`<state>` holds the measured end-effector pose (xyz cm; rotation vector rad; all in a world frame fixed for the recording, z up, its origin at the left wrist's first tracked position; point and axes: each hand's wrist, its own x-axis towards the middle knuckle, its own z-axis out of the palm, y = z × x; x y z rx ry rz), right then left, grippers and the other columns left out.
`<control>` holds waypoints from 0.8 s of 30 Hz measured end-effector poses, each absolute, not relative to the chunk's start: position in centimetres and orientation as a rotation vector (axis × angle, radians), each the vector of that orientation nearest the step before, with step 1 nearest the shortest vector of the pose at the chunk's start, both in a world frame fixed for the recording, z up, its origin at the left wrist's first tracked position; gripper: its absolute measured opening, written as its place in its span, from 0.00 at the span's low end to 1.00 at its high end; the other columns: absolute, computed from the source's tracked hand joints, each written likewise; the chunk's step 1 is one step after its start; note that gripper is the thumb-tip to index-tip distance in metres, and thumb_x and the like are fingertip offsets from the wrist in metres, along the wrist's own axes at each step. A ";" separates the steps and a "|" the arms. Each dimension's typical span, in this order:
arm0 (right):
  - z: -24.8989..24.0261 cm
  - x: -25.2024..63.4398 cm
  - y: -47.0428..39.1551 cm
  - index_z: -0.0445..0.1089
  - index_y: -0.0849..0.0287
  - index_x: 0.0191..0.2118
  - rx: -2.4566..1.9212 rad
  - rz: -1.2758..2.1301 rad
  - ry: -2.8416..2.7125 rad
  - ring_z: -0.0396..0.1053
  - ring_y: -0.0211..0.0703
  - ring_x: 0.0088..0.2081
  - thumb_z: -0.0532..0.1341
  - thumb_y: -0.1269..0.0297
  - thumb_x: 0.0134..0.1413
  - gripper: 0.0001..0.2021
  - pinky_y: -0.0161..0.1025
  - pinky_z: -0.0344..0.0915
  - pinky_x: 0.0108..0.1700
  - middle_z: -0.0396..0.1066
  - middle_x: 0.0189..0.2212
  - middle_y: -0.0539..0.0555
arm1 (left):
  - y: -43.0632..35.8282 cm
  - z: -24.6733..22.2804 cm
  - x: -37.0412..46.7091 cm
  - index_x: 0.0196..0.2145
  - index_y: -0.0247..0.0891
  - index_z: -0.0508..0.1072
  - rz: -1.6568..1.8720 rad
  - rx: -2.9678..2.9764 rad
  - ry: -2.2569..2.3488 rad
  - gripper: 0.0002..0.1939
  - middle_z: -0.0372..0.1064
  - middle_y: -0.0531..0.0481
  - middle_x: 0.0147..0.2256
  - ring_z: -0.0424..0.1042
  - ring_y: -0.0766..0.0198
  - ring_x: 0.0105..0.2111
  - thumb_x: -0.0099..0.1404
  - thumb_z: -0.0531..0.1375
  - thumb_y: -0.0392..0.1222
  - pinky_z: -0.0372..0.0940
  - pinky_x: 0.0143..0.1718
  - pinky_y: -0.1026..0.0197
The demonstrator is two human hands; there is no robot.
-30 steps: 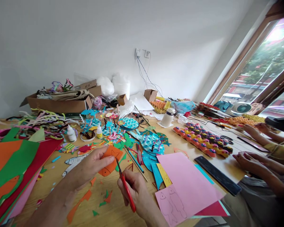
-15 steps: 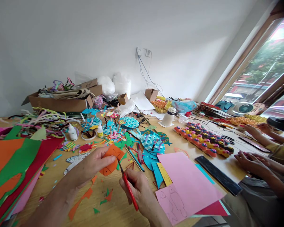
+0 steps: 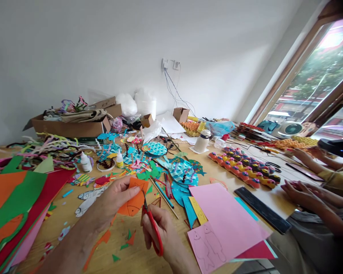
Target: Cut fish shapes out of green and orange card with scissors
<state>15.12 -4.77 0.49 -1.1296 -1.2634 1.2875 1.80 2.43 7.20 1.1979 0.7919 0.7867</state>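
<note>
My left hand (image 3: 121, 196) pinches an orange piece of paper (image 3: 135, 201) with a fish outline drawn on it. Red-handled scissors (image 3: 154, 230) are gripped in my right hand (image 3: 162, 228), their blades meeting the right edge of the orange paper. Orange and green paper scraps (image 3: 115, 258) lie on the table below. Right of my right hand is a pink sheet (image 3: 228, 217) with fish outlines in pencil, overlapping yellow, blue and red paper. White paper fish (image 3: 88, 205) lie beyond my left forearm.
Stacked coloured paper (image 3: 17, 205) is at the left. Glue bottles (image 3: 86, 163), pens (image 3: 163, 192) and woven blue paper fish (image 3: 183, 173) crowd the middle. Painted egg-carton strips (image 3: 242, 165) and a black bar (image 3: 261, 209) lie right, near another person's hands (image 3: 303, 194).
The scissors have turned more upright in my right hand, their handles swinging left and toward me. The orange paper has tilted a little in my left hand. The view has shifted slightly.
</note>
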 end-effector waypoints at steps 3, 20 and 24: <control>0.5 14.6 -4.7 0.56 0.59 0.23 -1.039 1.310 -1.210 0.51 0.28 0.10 0.54 0.41 0.50 0.24 0.27 0.44 0.13 0.54 0.10 0.42 | 2.2 7.0 2.1 0.30 0.38 0.72 0.792 1.169 0.758 0.11 0.68 0.55 0.24 0.64 0.68 0.23 0.51 0.64 0.46 0.57 0.25 0.66; 0.5 14.0 -5.0 0.60 0.60 0.25 -0.870 1.411 -1.096 0.50 0.27 0.10 0.53 0.42 0.52 0.23 0.27 0.45 0.14 0.55 0.10 0.42 | 2.1 7.0 1.8 0.30 0.38 0.71 0.726 1.181 0.800 0.11 0.68 0.54 0.23 0.65 0.67 0.22 0.53 0.62 0.47 0.59 0.25 0.65; 0.4 14.3 -4.9 0.61 0.61 0.26 -0.865 1.401 -1.150 0.52 0.27 0.11 0.54 0.42 0.51 0.23 0.27 0.45 0.15 0.56 0.12 0.43 | 2.1 6.7 2.0 0.31 0.37 0.71 0.775 1.090 0.773 0.10 0.70 0.54 0.25 0.67 0.70 0.25 0.53 0.63 0.44 0.61 0.28 0.68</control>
